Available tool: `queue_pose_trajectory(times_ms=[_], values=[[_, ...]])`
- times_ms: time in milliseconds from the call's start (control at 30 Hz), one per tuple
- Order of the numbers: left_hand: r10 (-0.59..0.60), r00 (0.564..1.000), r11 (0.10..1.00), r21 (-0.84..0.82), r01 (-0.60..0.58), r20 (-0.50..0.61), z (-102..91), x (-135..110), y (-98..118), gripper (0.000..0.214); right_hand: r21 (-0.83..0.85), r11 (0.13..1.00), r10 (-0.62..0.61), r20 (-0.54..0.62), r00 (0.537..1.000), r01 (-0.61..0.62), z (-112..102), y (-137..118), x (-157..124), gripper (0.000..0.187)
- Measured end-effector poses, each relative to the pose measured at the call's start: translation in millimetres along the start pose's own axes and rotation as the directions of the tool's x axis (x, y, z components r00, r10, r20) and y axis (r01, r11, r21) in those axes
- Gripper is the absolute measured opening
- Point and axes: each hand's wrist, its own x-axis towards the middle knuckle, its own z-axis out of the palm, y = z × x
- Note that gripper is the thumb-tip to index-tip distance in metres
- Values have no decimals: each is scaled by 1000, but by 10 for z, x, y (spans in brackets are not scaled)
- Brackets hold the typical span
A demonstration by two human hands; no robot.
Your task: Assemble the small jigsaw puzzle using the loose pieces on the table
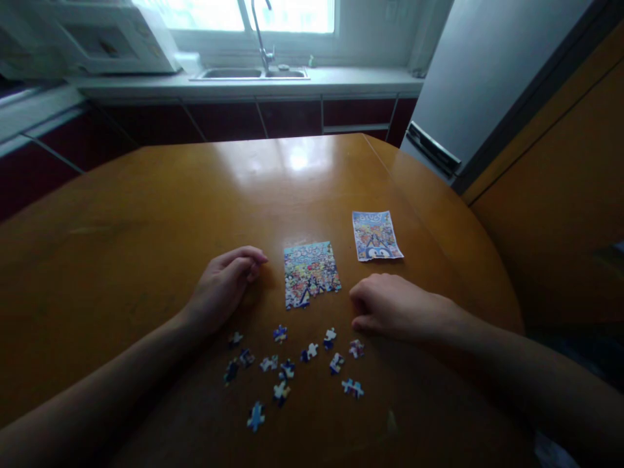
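A partly joined colourful jigsaw (311, 273) lies on the round wooden table (146, 214) between my hands. My left hand (225, 286) rests on the table just left of it, fingers curled loosely, nothing visible in them. My right hand (390, 305) lies knuckles up to the right of the jigsaw, fingers curled under; what they hold, if anything, is hidden. Several loose puzzle pieces (287, 367) are scattered in front of me, below both hands. A small printed picture card (376, 234) lies beyond my right hand.
A grey fridge (487, 78) stands at the right past the table's edge. A counter with a sink and tap (258, 65) runs under a bright window at the back. A white appliance (107, 36) sits on the counter at the left.
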Motion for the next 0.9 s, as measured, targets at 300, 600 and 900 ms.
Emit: queue_pose_trajectory(times_ms=[300,600,900], values=[[16,999,1000,-6,-16,41,42,-8,9,9,82,992,-90,-45,995,94,-17,59,60,7],[25,999,1000,-5,-25,41,80,-20,30,10,117,873,-467,-86,880,474,116,-78,88,14],[39,998,999,14,-40,56,82,-20,12,14,135,871,-471,-45,881,472,125,-25,98,12]])
